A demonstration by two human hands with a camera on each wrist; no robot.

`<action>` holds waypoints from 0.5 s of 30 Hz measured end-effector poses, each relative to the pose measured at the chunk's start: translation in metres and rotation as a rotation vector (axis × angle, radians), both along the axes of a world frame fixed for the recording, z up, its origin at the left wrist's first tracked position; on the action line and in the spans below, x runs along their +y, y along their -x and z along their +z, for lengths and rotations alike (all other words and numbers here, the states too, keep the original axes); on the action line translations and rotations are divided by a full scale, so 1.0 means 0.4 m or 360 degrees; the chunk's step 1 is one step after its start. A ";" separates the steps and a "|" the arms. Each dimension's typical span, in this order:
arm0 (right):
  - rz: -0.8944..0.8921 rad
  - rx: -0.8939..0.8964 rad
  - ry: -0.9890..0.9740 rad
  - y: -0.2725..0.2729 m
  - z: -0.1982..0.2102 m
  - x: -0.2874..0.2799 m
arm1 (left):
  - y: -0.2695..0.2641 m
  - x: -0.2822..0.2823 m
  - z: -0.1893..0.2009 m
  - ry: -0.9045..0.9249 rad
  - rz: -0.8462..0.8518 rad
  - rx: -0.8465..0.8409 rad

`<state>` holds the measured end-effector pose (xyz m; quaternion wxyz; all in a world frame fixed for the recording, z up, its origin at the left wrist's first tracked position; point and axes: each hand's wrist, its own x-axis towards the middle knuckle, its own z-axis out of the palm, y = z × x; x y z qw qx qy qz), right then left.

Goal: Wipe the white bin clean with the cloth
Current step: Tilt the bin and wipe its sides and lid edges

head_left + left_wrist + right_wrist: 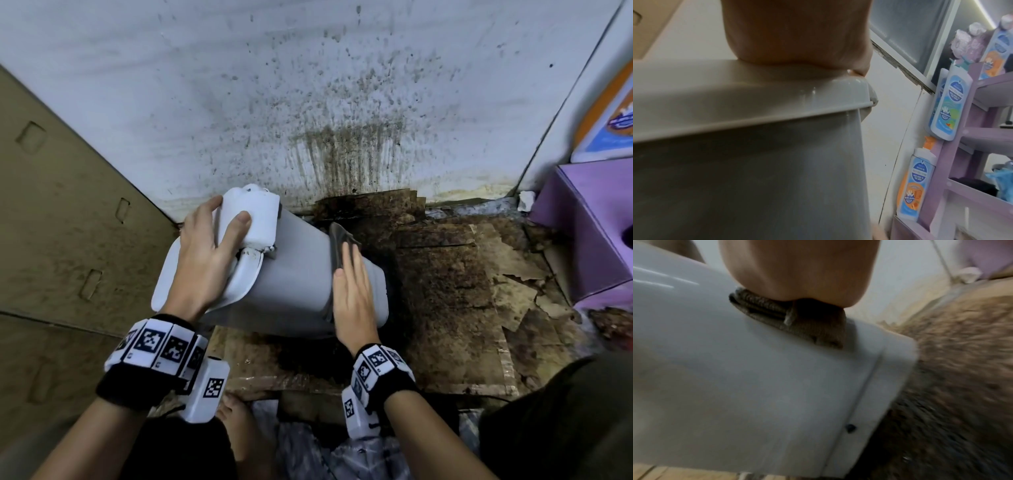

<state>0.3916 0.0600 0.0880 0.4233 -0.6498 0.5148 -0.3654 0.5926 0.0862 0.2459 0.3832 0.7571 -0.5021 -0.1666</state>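
Observation:
The white bin (294, 274) lies tilted on its side over the stained floor, base pointing right and lid (171, 274) hanging open at the left. My left hand (222, 222) grips the white hinge block (260, 212) at the bin's top, thumb and fingers curled round it. My right hand (346, 263) lies flat with straight fingers and presses a folded grey-brown cloth (339, 240) onto the bin's side near the base. In the left wrist view my palm (793, 32) rests on the bin's rim (777, 100). In the right wrist view the cloth (797, 324) sticks out under my palm (797, 269) on the bin wall (756, 386).
A brown cardboard box (68, 222) stands close on the left. The white wall (342, 102) behind is splattered with brown stains. Dirty torn cardboard (462, 274) covers the floor. A purple shelf (589, 222) with soap bottles (949, 104) stands on the right. My bare foot (236, 418) is below the bin.

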 end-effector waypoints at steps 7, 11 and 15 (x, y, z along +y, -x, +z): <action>-0.0098 0.0233 -0.0091 0.031 -0.056 -0.001 | 0.004 -0.008 -0.006 -0.0016 -0.0037 -0.0027; -0.0073 0.0362 0.0145 -0.029 -0.032 0.006 | -0.025 -0.019 -0.011 -0.0062 -0.0002 0.0016; -0.0032 -0.0104 0.0048 -0.105 0.113 0.031 | -0.035 -0.025 -0.016 -0.0074 -0.0002 -0.0006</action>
